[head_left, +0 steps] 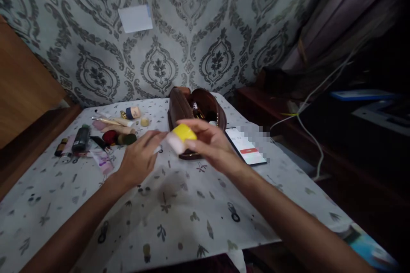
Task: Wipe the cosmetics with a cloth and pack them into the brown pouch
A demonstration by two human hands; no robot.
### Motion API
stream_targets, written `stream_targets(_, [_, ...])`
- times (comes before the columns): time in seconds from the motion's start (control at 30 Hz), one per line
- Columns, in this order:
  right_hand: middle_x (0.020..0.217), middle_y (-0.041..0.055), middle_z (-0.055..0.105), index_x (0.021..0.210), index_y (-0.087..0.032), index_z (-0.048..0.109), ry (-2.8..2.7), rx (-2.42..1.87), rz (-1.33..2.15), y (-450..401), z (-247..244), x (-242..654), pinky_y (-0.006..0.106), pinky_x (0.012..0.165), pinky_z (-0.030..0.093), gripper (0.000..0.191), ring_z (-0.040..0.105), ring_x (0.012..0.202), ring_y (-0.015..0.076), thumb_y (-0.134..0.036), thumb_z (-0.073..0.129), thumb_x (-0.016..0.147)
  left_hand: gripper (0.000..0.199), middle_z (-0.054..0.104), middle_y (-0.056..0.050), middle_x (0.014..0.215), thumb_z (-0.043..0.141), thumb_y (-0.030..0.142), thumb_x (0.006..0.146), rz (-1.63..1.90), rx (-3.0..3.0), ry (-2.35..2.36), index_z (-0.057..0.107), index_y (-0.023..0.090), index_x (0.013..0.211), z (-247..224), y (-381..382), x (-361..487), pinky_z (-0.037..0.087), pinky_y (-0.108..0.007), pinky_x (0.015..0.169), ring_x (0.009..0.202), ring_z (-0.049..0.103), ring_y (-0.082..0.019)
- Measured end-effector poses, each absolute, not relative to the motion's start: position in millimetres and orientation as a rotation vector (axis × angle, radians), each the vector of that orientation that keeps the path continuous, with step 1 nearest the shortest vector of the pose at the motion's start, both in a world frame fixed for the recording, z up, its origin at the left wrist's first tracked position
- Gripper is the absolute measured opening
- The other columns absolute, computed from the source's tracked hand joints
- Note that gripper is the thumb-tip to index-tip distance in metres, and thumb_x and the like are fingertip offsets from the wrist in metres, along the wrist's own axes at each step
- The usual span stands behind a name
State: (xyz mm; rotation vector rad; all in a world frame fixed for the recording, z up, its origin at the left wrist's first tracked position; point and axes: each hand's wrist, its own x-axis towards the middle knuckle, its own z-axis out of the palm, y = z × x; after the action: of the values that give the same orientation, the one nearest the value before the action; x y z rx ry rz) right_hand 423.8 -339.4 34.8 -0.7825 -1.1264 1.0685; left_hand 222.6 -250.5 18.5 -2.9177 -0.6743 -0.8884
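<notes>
Handling seemed my step: my right hand (211, 140) held a yellow tub (183, 133); my left hand (139, 155), I couldn't tell. Next likely needed care.

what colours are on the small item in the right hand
The small item in the right hand is bright yellow and pale pinkish-white, in the head view.

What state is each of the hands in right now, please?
Left hand: fingers partly bent near the yellow-and-pale item; whether they grip it cannot be told.
Right hand: closed, holding the yellow-and-pale item.
</notes>
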Motion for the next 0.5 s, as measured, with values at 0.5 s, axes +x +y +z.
stream_targets(0.5, [0.1,0.0035,0.063,0.099,-0.019,0.065,-1.417,-1.298,0.356,-315.4,70.1,520.7,0.033,0.077,0.054,0.035,0.062,0.092,0.0198,-0.029,0.081,0.069,0.047,0.053,-0.013,0.142,0.039,0.003,0.086,-0.429,-2.804,-0.28,0.056,0.018,0.128,59.8,-222.2,294.9,0.057,-0.03,0.072,0.11,0.065,-0.025])
